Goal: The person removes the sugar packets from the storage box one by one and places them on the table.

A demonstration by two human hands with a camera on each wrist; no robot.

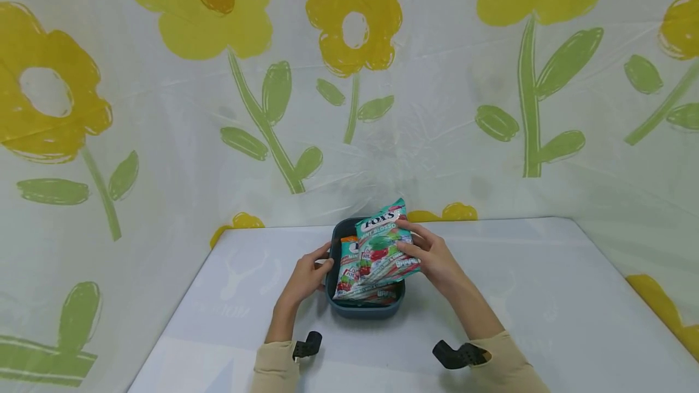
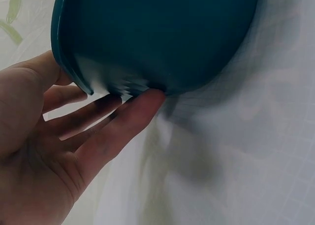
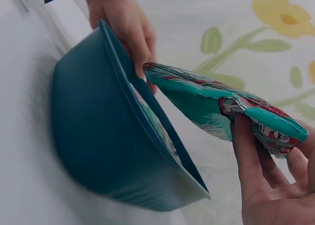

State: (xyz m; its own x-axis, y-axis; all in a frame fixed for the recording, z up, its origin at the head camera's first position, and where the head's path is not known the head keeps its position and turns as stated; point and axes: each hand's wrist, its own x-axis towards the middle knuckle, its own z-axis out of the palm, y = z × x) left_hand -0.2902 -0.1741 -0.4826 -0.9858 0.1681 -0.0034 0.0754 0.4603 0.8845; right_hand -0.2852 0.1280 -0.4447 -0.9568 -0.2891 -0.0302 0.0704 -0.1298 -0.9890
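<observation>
A dark teal plastic basket (image 1: 367, 313) stands upright on the table. My left hand (image 1: 304, 275) grips its left side, thumb over the rim and fingers along the outer wall (image 2: 162, 43). My right hand (image 1: 439, 259) holds a green and red bag of Fox's mint candy (image 1: 382, 247) by its right edge, between thumb and fingers. In the right wrist view this candy bag (image 3: 211, 104) is tilted above the basket's opening. Inside the basket lies another candy bag (image 1: 346, 281) of the same look, partly covered by the held one.
The white table (image 1: 240, 320) spreads around the basket, its back edge just behind it. A whitish sheet with yellow flowers (image 1: 357, 102) hangs behind the table. Black wrist mounts (image 1: 461, 355) stick out from both sleeves.
</observation>
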